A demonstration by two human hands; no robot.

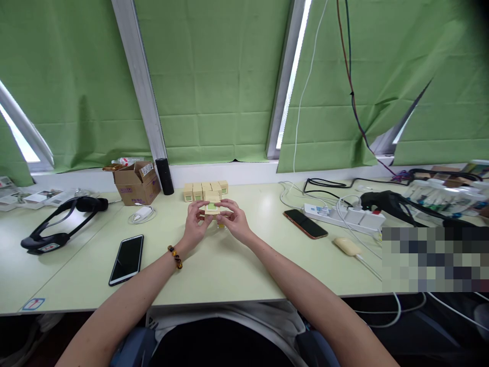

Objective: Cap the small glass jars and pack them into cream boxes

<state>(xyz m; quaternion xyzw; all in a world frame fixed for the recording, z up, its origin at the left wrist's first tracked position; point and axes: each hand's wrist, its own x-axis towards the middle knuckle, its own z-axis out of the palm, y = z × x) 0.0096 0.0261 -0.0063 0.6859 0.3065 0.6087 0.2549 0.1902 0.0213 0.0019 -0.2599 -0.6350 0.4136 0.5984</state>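
Observation:
Between both hands, a small cream-coloured box (213, 208) with a green square on its face is held just above the table. My left hand (195, 223) grips its left side with fingers and thumb, and a beaded bracelet is on that wrist. My right hand (236, 222) pinches the right side in the same way. A small yellowish thing (220, 225) shows just below the box, partly hidden by the fingers; I cannot make out its kind. Behind the hands, several similar small boxes (197, 191) stand in a cluster.
On the left are a dark phone (126, 259), a headset (63, 224), an open cardboard box (137, 183), a coiled white charger (143, 213) and a black cylinder (164, 176). To the right lie another phone (305, 223), a power strip (344, 218), cables and a cream mouse-like object (347, 246).

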